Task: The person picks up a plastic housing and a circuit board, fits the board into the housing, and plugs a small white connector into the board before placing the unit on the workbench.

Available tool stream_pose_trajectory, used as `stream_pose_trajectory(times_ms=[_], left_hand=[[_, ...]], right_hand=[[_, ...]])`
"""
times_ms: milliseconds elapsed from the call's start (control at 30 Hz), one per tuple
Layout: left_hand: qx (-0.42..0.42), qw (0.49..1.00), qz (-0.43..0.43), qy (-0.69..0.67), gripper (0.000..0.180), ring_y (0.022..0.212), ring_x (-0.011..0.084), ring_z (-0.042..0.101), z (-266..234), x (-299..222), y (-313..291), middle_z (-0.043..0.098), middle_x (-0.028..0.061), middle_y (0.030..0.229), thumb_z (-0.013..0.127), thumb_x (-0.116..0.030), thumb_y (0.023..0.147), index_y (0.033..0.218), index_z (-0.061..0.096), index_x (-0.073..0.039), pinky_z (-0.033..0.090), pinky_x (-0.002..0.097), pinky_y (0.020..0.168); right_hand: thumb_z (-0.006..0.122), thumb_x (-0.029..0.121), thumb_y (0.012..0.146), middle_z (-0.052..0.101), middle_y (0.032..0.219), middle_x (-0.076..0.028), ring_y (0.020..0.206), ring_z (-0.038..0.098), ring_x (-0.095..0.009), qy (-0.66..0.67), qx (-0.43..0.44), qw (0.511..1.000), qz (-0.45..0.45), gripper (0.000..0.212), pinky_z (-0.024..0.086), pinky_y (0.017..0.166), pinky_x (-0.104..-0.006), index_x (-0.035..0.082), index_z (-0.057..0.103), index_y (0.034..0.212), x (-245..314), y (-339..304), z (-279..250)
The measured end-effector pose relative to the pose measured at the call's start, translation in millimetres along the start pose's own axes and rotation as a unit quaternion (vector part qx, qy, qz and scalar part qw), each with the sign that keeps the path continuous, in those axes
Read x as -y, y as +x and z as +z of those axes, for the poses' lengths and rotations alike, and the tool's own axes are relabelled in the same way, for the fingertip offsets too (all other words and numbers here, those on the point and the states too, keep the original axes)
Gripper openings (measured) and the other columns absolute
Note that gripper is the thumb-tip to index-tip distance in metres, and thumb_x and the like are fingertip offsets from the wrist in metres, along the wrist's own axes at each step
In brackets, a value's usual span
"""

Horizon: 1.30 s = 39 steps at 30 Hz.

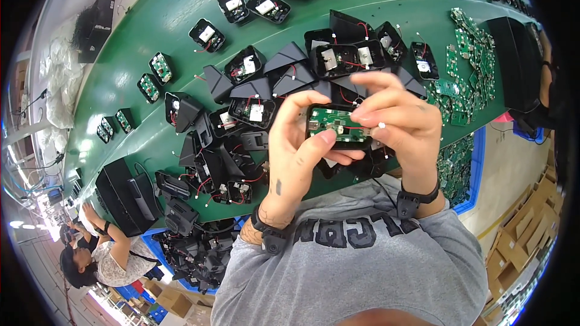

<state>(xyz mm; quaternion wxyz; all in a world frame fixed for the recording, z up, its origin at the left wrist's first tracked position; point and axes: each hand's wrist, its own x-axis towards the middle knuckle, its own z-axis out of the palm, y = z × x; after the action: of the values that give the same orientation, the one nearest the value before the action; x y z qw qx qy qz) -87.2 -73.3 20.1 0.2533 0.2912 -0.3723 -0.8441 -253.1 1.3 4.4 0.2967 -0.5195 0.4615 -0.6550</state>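
Observation:
My left hand (289,160) is wrapped round a small black plastic housing, its thumb lying on the green circuit board (326,118) seated inside. At the right end of that board, my right hand (417,127) is closed in a pinch on a red wire lead with a small white connector (382,125), which shows between thumb and fingers. The index finger of this hand is raised and slightly blurred. Whether the connector touches the board cannot be made out. Just beyond both hands lies a pile of open black housings (254,111) with red leads and white blocks inside.
Loose green circuit boards (474,54) are heaped on the green table (181,33) at the right, beside a black box (510,60). Blue bins (477,169) stand below the table edge. Housings with boards (161,67) stand at the left. Another person (109,253) sits lower left.

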Motion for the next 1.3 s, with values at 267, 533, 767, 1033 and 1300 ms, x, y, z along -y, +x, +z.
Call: stream_pose_trajectory(times_ms=[267, 533, 767, 1033, 1300], left_hand=[[0.034, 0.995, -0.064, -0.063, 0.043, 0.071, 0.0295, 0.07, -7.3, 13.8, 1.1, 0.064, 0.0183, 0.099, 0.057, -0.013, 0.083, 0.12, 0.039, 0.0, 0.06, 0.0303, 0.057], [-0.043, 0.994, 0.076, 0.063, 0.043, 0.091, 0.0172, 0.064, 3.7, 10.4, -4.4, 0.057, 0.012, 0.107, 0.06, 0.006, 0.08, 0.117, 0.041, -0.001, 0.059, 0.0287, 0.069], [-0.06, 0.952, 0.207, 0.218, 0.041, 0.087, 0.0123, 0.065, 0.5, 21.1, -2.9, 0.063, 0.0117, 0.101, 0.064, 0.004, 0.077, 0.113, 0.045, 0.001, 0.055, 0.0237, 0.072], [-0.079, 0.922, 0.221, 0.308, 0.045, 0.08, 0.0115, 0.066, 0.7, 22.5, -4.7, 0.065, 0.0101, 0.096, 0.068, 0.003, 0.073, 0.113, 0.047, 0.002, 0.055, 0.0234, 0.069], [-0.081, 0.882, 0.272, 0.376, 0.047, 0.081, 0.0178, 0.069, -0.5, 31.7, -8.1, 0.063, 0.017, 0.106, 0.071, 0.002, 0.072, 0.113, 0.05, 0.003, 0.059, 0.0259, 0.067]], right_hand=[[0.069, 0.007, 0.078, 0.07, 0.081, -0.008, 0.095, 0.061, -0.023, 0.08, -0.012, 0.995, 0.057, 0.01, 0.041, 0.096, -0.0467, 0.0, 0.073, 0.084, -0.7, -3.2, 2.2], [0.064, 0.01, 0.068, 0.054, 0.111, -0.012, 0.124, 0.041, -0.037, -0.217, 0.038, 0.975, 0.013, 0.008, 0.032, 0.1, -0.0515, 0.007, 0.057, 0.069, 7.9, -2.9, 4.4], [0.065, 0.003, 0.056, 0.057, 0.107, -0.009, 0.122, 0.043, -0.04, -0.305, 0.032, 0.95, -0.052, 0.016, 0.034, 0.099, -0.0519, 0.006, 0.052, 0.065, 9.8, 3.3, 14.5], [0.063, 0.003, 0.058, 0.058, 0.106, -0.008, 0.124, 0.043, -0.039, -0.314, 0.059, 0.946, -0.052, 0.015, 0.033, 0.1, -0.0523, 0.006, 0.05, 0.064, 5.1, 2.3, 11.5], [0.061, 0.0, 0.061, 0.058, 0.105, -0.009, 0.125, 0.042, -0.038, -0.394, 0.115, 0.912, 0.006, 0.015, 0.031, 0.101, -0.0501, 0.005, 0.048, 0.067, 27.9, 3.0, 14.4]])
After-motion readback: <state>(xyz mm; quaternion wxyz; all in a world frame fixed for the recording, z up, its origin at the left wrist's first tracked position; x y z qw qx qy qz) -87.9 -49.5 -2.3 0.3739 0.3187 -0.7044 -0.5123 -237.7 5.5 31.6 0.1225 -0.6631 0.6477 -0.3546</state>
